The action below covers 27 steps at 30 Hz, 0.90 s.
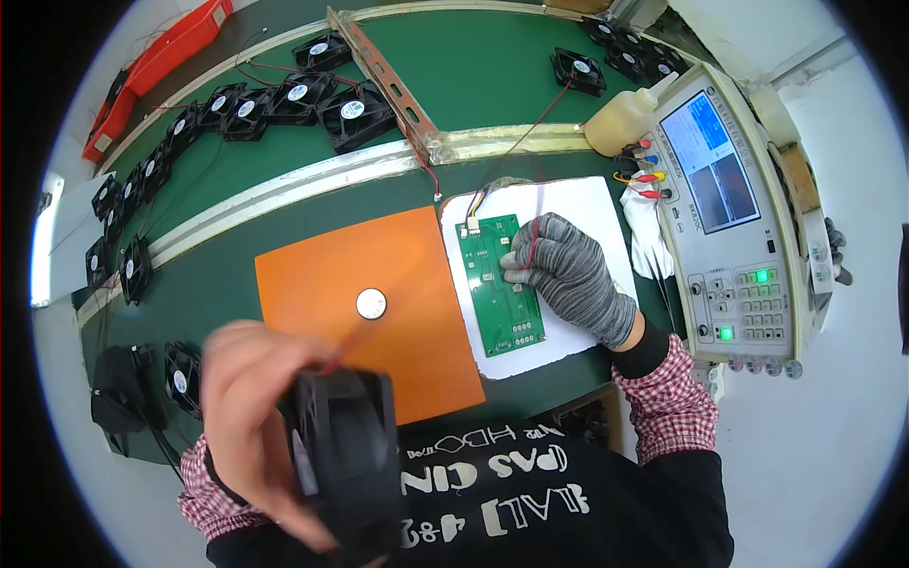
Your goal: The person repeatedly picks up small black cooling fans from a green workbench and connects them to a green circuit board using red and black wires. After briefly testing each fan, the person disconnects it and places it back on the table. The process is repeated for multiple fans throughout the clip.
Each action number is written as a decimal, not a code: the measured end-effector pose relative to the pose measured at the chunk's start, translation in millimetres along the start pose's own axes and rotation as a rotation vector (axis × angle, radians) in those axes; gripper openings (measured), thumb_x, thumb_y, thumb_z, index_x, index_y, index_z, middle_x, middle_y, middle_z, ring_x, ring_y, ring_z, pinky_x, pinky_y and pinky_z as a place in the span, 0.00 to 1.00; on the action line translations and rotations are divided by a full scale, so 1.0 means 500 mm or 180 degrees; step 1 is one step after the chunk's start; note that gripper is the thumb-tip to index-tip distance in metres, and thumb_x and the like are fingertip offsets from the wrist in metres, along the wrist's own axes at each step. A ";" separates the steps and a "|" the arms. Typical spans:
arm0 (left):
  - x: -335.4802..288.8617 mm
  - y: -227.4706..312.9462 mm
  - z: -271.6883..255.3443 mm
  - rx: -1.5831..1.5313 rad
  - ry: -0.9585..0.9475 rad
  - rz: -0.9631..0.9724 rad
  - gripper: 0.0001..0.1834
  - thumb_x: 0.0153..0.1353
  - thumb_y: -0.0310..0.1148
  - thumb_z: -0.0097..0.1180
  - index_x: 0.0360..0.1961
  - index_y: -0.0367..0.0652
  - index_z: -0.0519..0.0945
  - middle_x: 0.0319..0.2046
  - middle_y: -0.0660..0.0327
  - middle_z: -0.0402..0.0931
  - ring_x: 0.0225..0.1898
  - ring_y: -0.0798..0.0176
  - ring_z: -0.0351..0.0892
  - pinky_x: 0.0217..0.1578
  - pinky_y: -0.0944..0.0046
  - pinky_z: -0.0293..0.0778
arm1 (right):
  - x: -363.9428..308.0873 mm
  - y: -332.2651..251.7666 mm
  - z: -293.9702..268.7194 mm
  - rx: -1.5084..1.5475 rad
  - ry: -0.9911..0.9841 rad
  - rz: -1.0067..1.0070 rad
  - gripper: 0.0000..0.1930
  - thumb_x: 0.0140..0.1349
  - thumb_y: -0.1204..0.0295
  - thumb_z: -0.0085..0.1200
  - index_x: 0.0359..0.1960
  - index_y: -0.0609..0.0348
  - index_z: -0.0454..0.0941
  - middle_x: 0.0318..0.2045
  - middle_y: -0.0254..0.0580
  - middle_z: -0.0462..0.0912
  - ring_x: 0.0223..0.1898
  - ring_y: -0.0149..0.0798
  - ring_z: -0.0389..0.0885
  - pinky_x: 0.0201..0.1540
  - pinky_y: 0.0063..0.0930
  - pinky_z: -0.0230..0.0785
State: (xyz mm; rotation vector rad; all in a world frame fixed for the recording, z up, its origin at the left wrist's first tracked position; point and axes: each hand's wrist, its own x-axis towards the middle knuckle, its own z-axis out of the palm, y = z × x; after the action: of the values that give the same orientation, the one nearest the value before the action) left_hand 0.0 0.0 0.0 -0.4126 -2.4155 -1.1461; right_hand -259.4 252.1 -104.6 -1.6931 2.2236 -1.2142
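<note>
My bare left hand [248,402], smeared by motion, grips a black square cooling fan [352,445] in front of my body. My right hand [571,276], in a grey knitted glove, is closed with thumb and fingertips together on a thin red wire [533,248]. The wire's tip is hidden by the fingers. Beneath them lies a green circuit board [492,312] on a white sheet [597,204]. A white plug with several coloured wires [473,220] sits at the board's far left corner. Left of it is an orange mat [379,251] bearing a white round disc [371,304].
Several black fans [297,93] line the back left, beside a perforated metal bar [383,80]. More fans [578,72] lie at the back right. A test instrument with a screen [710,161] stands right, near tweezers [660,284] and a yellowish bottle [620,123]. A red bin [170,62] is far left.
</note>
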 end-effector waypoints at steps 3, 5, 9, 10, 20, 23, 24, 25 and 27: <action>0.065 0.012 0.030 0.2332 0.0621 0.0899 0.47 0.53 0.63 0.62 0.61 0.33 0.69 0.44 0.44 0.79 0.38 0.48 0.81 0.42 0.51 0.76 | 0.005 -0.024 -0.003 -0.0245 -0.0040 0.0011 0.11 0.50 0.74 0.67 0.35 0.56 0.82 0.36 0.43 0.81 0.41 0.47 0.80 0.44 0.39 0.75; 0.155 -0.032 0.049 0.1749 0.0092 0.0769 0.53 0.45 0.62 0.69 0.60 0.27 0.68 0.58 0.41 0.71 0.58 0.42 0.73 0.56 0.49 0.69 | 0.004 -0.037 -0.018 -0.0651 -0.0036 0.0170 0.10 0.49 0.74 0.67 0.34 0.57 0.82 0.35 0.42 0.81 0.40 0.46 0.80 0.43 0.39 0.75; 0.272 -0.237 0.091 0.2040 0.0785 0.0480 0.41 0.51 0.43 0.70 0.62 0.35 0.67 0.60 0.44 0.68 0.61 0.42 0.68 0.59 0.54 0.68 | -0.011 -0.030 -0.009 0.0617 0.0377 0.0857 0.08 0.55 0.72 0.65 0.35 0.58 0.81 0.32 0.43 0.81 0.36 0.44 0.81 0.41 0.33 0.75; 0.273 -0.282 0.089 0.2145 0.0558 0.0054 0.43 0.48 0.43 0.72 0.63 0.37 0.68 0.61 0.43 0.67 0.63 0.41 0.67 0.61 0.53 0.66 | -0.017 -0.019 -0.009 0.0697 0.0420 0.0884 0.08 0.59 0.70 0.63 0.38 0.58 0.81 0.33 0.44 0.80 0.35 0.43 0.81 0.40 0.31 0.74; 0.263 -0.388 0.025 0.2295 0.0221 -0.0800 0.27 0.41 0.35 0.67 0.46 0.46 0.75 0.37 0.53 0.70 0.44 0.48 0.71 0.48 0.54 0.70 | 0.188 0.062 -0.045 -0.1976 -0.0980 -0.0382 0.14 0.57 0.79 0.50 0.42 0.52 0.82 0.38 0.40 0.81 0.39 0.47 0.82 0.42 0.37 0.74; 0.233 -0.256 0.007 0.1667 0.0297 -0.0875 0.27 0.43 0.35 0.65 0.46 0.42 0.73 0.42 0.53 0.72 0.47 0.50 0.72 0.50 0.57 0.69 | 0.225 0.042 -0.056 -0.2197 -0.1541 0.0136 0.15 0.53 0.78 0.58 0.45 0.52 0.81 0.39 0.46 0.82 0.44 0.50 0.82 0.48 0.42 0.74; 0.217 -0.219 0.005 0.1266 0.0107 -0.0893 0.27 0.42 0.35 0.65 0.46 0.41 0.73 0.43 0.53 0.72 0.48 0.49 0.72 0.50 0.56 0.69 | 0.225 0.042 -0.070 -0.2062 -0.1073 0.0387 0.24 0.52 0.81 0.60 0.54 0.53 0.77 0.45 0.50 0.79 0.48 0.51 0.81 0.52 0.40 0.74; 0.194 -0.185 0.007 0.0867 -0.0079 -0.0919 0.28 0.41 0.34 0.65 0.46 0.40 0.73 0.45 0.53 0.72 0.50 0.49 0.71 0.50 0.56 0.69 | 0.225 0.036 -0.079 -0.2206 -0.0758 0.0443 0.28 0.51 0.82 0.60 0.57 0.54 0.74 0.49 0.51 0.76 0.51 0.51 0.79 0.54 0.40 0.73; 0.145 -0.123 0.026 0.0716 -0.0519 -0.0511 0.29 0.38 0.31 0.66 0.46 0.42 0.73 0.49 0.55 0.72 0.52 0.47 0.70 0.52 0.52 0.66 | 0.227 0.025 -0.087 -0.2439 -0.0119 0.0503 0.36 0.49 0.83 0.60 0.64 0.55 0.68 0.57 0.53 0.72 0.56 0.53 0.75 0.59 0.40 0.70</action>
State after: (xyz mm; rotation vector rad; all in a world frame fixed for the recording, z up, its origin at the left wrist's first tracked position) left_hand -93.0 -21.8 -11.4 -0.2525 -2.7257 -0.9197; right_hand -334.2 179.8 -40.5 -1.6407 2.9435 -0.2793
